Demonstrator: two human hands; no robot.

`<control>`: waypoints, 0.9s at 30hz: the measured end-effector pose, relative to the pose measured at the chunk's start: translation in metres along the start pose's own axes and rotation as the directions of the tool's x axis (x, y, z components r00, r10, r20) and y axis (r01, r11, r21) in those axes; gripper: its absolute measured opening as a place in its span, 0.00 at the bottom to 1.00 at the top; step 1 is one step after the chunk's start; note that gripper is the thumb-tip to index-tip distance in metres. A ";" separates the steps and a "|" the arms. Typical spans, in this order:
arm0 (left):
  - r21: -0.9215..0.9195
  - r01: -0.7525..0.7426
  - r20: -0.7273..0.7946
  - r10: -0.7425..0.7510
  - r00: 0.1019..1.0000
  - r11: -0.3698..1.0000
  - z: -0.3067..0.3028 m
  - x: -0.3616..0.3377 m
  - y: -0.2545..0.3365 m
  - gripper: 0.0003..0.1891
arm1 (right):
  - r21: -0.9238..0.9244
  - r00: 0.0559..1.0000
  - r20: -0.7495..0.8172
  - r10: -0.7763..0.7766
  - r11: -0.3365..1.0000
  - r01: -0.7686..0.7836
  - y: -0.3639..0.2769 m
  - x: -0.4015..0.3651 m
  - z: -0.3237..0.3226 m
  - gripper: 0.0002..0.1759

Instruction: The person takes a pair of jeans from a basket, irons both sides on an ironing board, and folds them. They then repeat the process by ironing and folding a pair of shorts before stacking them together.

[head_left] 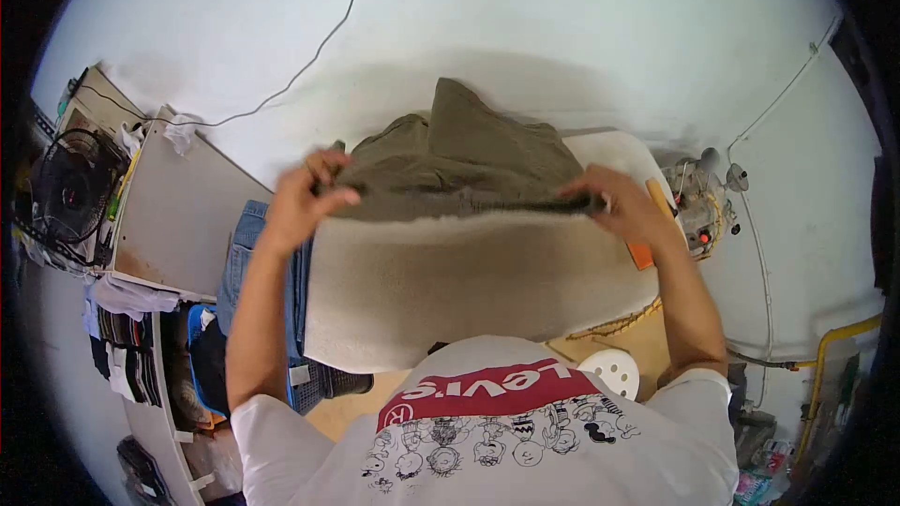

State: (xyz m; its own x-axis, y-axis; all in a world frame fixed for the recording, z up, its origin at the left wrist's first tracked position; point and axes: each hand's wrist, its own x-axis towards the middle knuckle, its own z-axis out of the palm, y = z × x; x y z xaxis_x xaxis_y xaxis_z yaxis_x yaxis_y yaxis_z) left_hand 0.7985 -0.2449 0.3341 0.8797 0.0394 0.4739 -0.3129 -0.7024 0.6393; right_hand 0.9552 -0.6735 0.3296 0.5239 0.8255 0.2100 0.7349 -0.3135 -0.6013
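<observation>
Olive garment (469, 155) held taut by one edge over the padded table (450, 290)

The left hand (309, 195) and right hand (623, 208) each have fingers clamped on an end of the garment's near edge, stretching it just above the far half of the table while the rest heaps behind. This looks like the spreading step. Setting it flat would call for both hands to lower evenly and keep that edge straight. Jeans (246, 253) hang off the table's left side.
</observation>
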 end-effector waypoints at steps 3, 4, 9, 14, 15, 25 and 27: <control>0.202 0.173 0.264 -0.224 0.938 0.964 0.046 -0.074 -0.026 0.28 | -0.062 0.986 0.131 0.099 0.994 -0.092 0.016 -0.047 0.060 0.27; 0.222 0.239 0.342 -0.305 0.889 0.945 0.065 -0.099 -0.032 0.29 | -0.077 0.982 0.159 0.098 0.993 -0.087 0.029 -0.064 0.085 0.26; 0.198 0.195 0.509 -0.270 0.817 0.961 0.119 -0.215 -0.037 0.28 | -0.119 0.828 0.466 0.312 0.950 -0.290 0.043 -0.138 0.163 0.21; 0.093 0.436 0.487 -0.422 0.764 0.895 0.118 -0.223 -0.023 0.23 | 0.136 0.833 0.377 0.404 0.866 -0.482 0.059 -0.143 0.158 0.18; 0.095 0.453 0.500 -0.436 0.749 0.887 0.120 -0.216 -0.020 0.21 | 0.231 0.777 0.403 0.483 0.768 -0.597 0.064 -0.135 0.154 0.17; 0.078 0.364 0.169 -0.372 0.913 0.928 0.156 -0.156 -0.042 0.07 | -0.394 0.716 -0.649 0.257 0.692 -0.605 0.162 -0.097 0.038 0.24; 0.091 0.379 0.012 -0.382 0.924 0.921 0.147 -0.152 -0.062 0.06 | -0.251 0.620 -0.607 0.497 0.620 -0.743 0.184 -0.131 0.009 0.27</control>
State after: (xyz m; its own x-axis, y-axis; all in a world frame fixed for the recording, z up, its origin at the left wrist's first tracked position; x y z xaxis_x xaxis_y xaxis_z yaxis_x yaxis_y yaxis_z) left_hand 0.7371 -0.3120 0.1336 0.9367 0.2961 0.1870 0.0777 -0.6965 0.7134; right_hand 1.0182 -0.8354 0.1844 0.9515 0.0709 0.2992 0.1745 -0.9256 -0.3358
